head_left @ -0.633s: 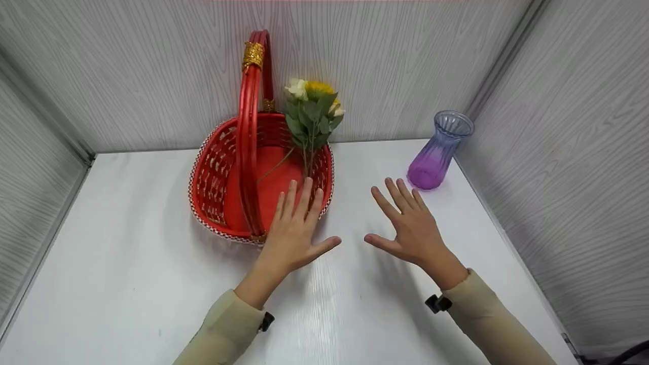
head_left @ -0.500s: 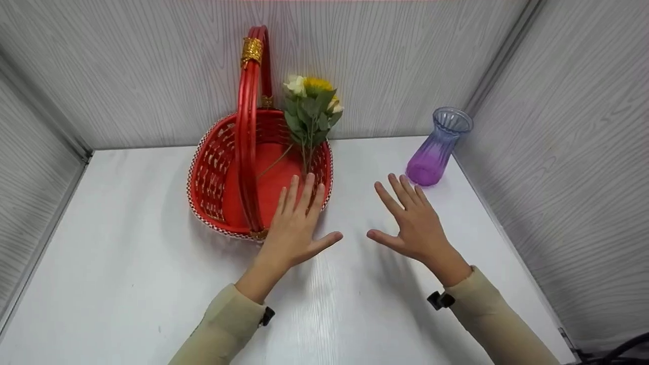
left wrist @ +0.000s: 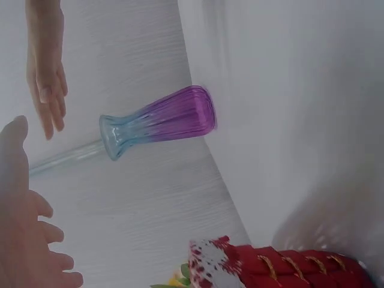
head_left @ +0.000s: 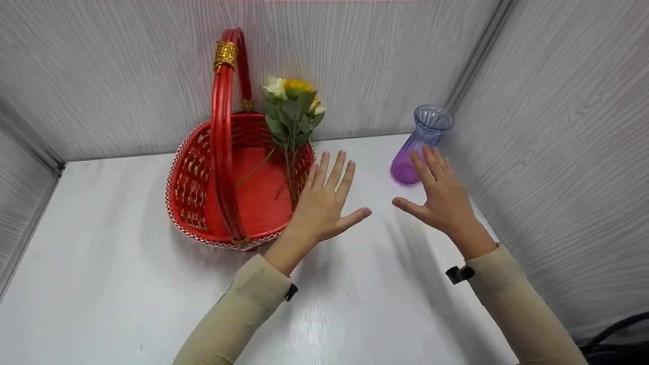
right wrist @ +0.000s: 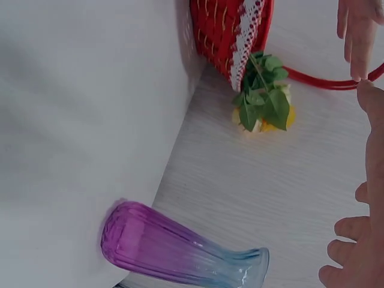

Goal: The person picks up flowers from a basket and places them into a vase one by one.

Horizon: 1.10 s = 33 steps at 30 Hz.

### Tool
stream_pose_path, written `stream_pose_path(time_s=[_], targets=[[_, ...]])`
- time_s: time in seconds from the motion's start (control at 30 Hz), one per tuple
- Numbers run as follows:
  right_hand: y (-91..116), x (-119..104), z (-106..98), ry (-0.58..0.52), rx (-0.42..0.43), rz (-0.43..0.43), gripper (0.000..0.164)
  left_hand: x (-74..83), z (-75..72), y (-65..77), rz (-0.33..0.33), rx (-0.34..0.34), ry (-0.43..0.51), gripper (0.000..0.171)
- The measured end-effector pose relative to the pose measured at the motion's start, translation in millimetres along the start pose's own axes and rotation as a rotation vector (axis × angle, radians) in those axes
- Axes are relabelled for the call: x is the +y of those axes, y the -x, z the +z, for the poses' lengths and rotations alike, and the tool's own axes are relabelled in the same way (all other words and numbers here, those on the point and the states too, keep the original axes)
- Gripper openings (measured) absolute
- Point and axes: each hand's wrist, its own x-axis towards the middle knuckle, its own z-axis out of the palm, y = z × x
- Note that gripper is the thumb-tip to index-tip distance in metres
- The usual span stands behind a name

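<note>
Fingers spread, my left hand (head_left: 327, 203) hovers palm down by the right rim of a red woven basket (head_left: 256, 197) with a tall handle. My right hand (head_left: 446, 197), its fingers also straight and spread, overlaps the lower part of a blue-to-purple glass vase (head_left: 417, 142) in the head view. Both hands hold nothing. Artificial flowers (head_left: 291, 114), white and yellow with green leaves, lean over the basket's back right rim, stems inside. In the left wrist view the vase (left wrist: 174, 117) stands apart from both hands; the right wrist view shows the flower heads (right wrist: 267, 102) outside the basket.
The white table (head_left: 127, 294) meets a grey wood-grain wall (head_left: 355, 66) behind the basket and vase. Another panel (head_left: 568, 167) rises close to the right of the vase and right hand. A black cable (head_left: 616, 327) lies at the lower right corner.
Both hands have moved forward and to the right, still spread. The left has shifted off the basket's front toward its right rim. The head view has turned slightly right; basket, flowers and vase stay put.
</note>
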Motion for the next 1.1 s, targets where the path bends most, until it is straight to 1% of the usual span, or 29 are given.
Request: stream_pose_path(time_s=[0.13,0.27,0.47,0.67,0.9,1.0,1.1], targets=[[-2.9,10.5,-4.9,-0.021,-0.007,0.036,0.103,10.4,-4.6,-17.4,-0.015,-0.04,-0.007,0.098],[-2.6,21.2,-11.3,-0.01,0.007,0.067,0.101,21.3,-10.5,-33.2,-0.005,-0.075,-0.003,0.099],[-6.6,35.6,-18.8,0.035,0.018,0.08,0.1,29.2,-11.4,-48.8,0.011,-0.102,-0.044,0.098],[-16.5,43.7,-18.3,0.072,-0.069,0.134,0.101,31.4,-5.6,-60.7,0.012,-0.127,-0.078,0.097],[-24.3,52.7,-15.0,0.08,-0.173,0.216,0.101,37.1,8.0,-76.8,0.027,-0.135,-0.07,0.092],[-27.4,58.8,-13.4,0.068,-0.191,0.218,0.098,39.7,14.2,-84.5,0.024,-0.154,-0.086,0.09],[-33.0,70.8,-11.0,0.058,-0.196,0.21,0.095,42.3,20.3,-98.3,0.011,-0.183,-0.102,0.087]])
